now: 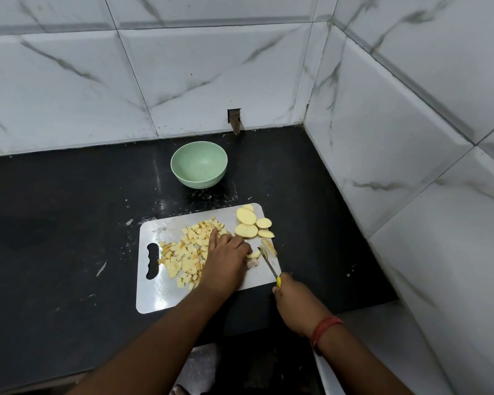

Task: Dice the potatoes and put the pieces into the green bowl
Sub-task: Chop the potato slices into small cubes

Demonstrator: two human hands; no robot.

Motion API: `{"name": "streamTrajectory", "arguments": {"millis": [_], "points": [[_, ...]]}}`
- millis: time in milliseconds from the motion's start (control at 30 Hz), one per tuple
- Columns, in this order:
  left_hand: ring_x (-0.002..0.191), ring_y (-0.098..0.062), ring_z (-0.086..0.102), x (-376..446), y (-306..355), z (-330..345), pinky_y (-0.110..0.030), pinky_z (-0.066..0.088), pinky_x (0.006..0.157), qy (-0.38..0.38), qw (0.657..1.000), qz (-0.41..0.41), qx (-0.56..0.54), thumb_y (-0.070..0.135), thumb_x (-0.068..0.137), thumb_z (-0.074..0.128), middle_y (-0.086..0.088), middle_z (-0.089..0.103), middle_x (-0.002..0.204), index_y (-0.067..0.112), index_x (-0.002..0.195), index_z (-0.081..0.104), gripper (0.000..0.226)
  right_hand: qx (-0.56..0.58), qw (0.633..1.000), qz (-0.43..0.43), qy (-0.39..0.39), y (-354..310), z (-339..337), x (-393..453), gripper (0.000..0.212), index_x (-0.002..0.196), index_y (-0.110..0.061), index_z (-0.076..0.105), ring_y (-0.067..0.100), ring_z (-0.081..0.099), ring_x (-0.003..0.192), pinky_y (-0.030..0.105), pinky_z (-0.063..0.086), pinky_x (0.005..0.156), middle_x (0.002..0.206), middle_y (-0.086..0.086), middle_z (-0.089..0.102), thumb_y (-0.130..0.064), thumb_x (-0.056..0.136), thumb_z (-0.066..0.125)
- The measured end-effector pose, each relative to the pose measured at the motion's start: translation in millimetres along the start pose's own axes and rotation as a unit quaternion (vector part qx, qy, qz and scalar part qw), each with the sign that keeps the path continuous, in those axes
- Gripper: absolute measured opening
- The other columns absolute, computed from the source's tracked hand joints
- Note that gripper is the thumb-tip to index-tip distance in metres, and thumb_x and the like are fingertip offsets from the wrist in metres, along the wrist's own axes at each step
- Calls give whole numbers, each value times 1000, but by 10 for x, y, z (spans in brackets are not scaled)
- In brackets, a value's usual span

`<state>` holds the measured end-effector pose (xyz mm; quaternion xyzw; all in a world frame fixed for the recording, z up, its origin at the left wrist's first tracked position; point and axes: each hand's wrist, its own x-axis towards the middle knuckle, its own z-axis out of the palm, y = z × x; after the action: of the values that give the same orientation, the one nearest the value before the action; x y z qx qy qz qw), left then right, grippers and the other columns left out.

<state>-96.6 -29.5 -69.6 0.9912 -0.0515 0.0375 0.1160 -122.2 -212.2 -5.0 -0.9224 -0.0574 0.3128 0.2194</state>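
Diced potato pieces (186,253) are heaped on the left and middle of the cutting board (160,297), directly under and left of the left hand (226,260). That hand lies palm-down on the board, index finger stretched into the heap, the other fingers bent toward a small potato piece (253,255) at its right edge; looks like it pins that piece, but the contact is hidden, so can't say for sure.

Right hand (295,302) is wrapped around the yellow handle of the knife (268,263), just off the board's near-right corner. Blade angles up-left, tip beside the small piece and next to a sliced strip (269,247). Hands are apart, knife between them.

Uncut potato slices (251,223) sit in the board's far-right corner, some overhanging the edge.

Green bowl (198,164) stands upright beyond the board, well apart from both hands, near the back wall (183,75); nothing visible inside it. Black counter (54,223) runs wide open to the left. Right side is tight: the tiled side wall (411,166) is near the board's right edge.

Pieces are pale yellow, some with browned edges, uneven cubes. Slices are oval, smooth and pale.
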Motion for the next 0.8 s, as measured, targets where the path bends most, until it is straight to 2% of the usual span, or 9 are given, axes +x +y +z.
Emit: {"name": "streamTrajectory", "arguments": {"millis": [100, 233, 433, 600, 700, 800], "points": [[96, -22, 56, 16, 12, -22, -58, 21, 120, 1, 1000, -3, -4, 31, 81, 80, 7, 61, 92, 23, 88, 68, 16, -6, 1000, 11, 9, -13, 6, 29, 27, 123, -8, 42, 21, 59, 87, 30, 44, 72, 106, 13, 62, -26, 104, 35], [100, -21, 54, 40, 11, -53, -56, 15, 123, -5, 1000, -5, -9, 37, 88, 72, 6, 61, 95, 22, 90, 67, 17, -11, 1000, 18, 4, -8, 19, 60, 26, 122, -10, 42, 20, 59, 86, 29, 42, 70, 98, 9, 60, -28, 105, 34], [111, -20, 50, 24, 45, -87, -51, 4, 125, -19, 1000, -9, -6, 37, 95, 64, 6, 61, 109, 22, 104, 68, 19, -20, 1000, 4, 10, -22, 69, 57, 23, 116, -9, 43, 22, 59, 85, 29, 40, 67, 94, 9, 58, -27, 104, 34], [108, -22, 53, 6, 48, -70, -52, 9, 125, -4, 1000, -10, -7, 35, 91, 70, 5, 63, 107, 21, 101, 70, 17, -31, 999, 5, -1, -42, 121, 105, 22, 117, -7, 43, 12, 48, 66, 23, 31, 51, 76, -1, 46, -23, 104, 35], [103, -23, 55, -6, 58, -53, -55, 17, 123, 10, 1000, -12, -9, 36, 89, 73, 4, 63, 101, 19, 96, 70, 18, -40, 999, 15, -12, -59, 143, 138, 23, 122, -5, 39, 8, 44, 60, 22, 27, 48, 73, -2, 43, -16, 102, 37], [102, -24, 57, -22, 72, -39, -54, 19, 123, 17, 1000, -18, -10, 31, 89, 70, 3, 64, 102, 20, 97, 71, 14, -52, 998, 16, -25, -13, 178, 105, 28, 127, -4, 37, 10, 49, 63, 22, 31, 50, 78, 2, 51, -14, 101, 40]]}}
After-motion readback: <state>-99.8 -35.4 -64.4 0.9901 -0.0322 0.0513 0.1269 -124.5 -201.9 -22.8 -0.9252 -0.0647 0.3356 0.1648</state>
